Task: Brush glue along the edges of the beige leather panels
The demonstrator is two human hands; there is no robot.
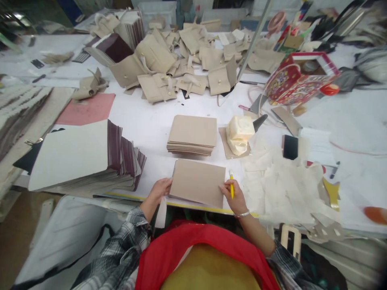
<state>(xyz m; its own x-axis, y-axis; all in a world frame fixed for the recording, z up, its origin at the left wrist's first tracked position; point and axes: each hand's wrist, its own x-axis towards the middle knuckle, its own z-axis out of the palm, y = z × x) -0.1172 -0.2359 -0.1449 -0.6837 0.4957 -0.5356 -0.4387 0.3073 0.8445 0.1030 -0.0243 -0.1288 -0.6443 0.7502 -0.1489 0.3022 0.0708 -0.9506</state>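
A flat tan rectangular panel point(198, 181) lies at the table's front edge, between my two hands. My left hand point(161, 190) is closed on its left edge, thumb on top, and a white strip point(161, 213) hangs down below that hand. At the panel's right edge is my right hand point(236, 198), closed round a slim yellow tool point(231, 189) with a pale tip. Its thumb and fingertip also touch the panel's edge. Just behind lies a neat stack of similar tan panels point(193, 131). To its right, a cream-coloured block-like container point(240, 133) sits on a tan piece.
On the left stands a large stack of white-and-maroon sheets point(75, 149) beside a pink sheet point(87, 109). Pale scraps point(281, 189) spread on the right. Tan snap pouches point(157, 54) are heaped at the back. A red patterned box point(290, 80) stands back right, near a slanting pole point(254, 40).
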